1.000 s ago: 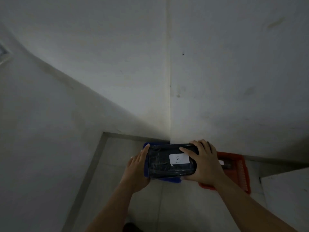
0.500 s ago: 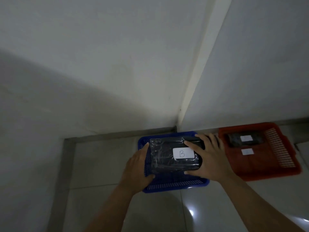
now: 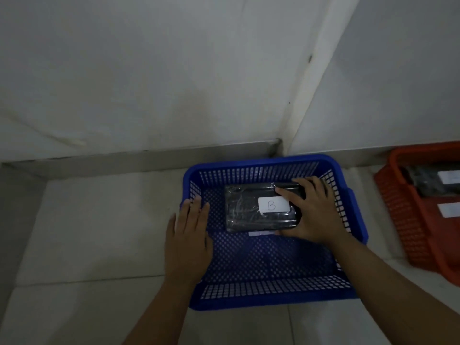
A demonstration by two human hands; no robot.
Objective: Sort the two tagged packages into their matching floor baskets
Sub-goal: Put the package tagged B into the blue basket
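The black package (image 3: 251, 210) (the one tagged B) is held low inside the blue basket (image 3: 273, 302) by the curled right hand (image 3: 315, 215), while the flat, spread left hand (image 3: 189, 235) is kept empty by the rim, so the package could be dragged back out if the fingers are pulled away too fast.

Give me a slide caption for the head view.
Right hand lowers the B-tagged package into the blue basket.

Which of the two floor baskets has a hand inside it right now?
The blue basket. The right hand reaches into it, holding the black package tagged B. The red basket beside it has no hand in it.
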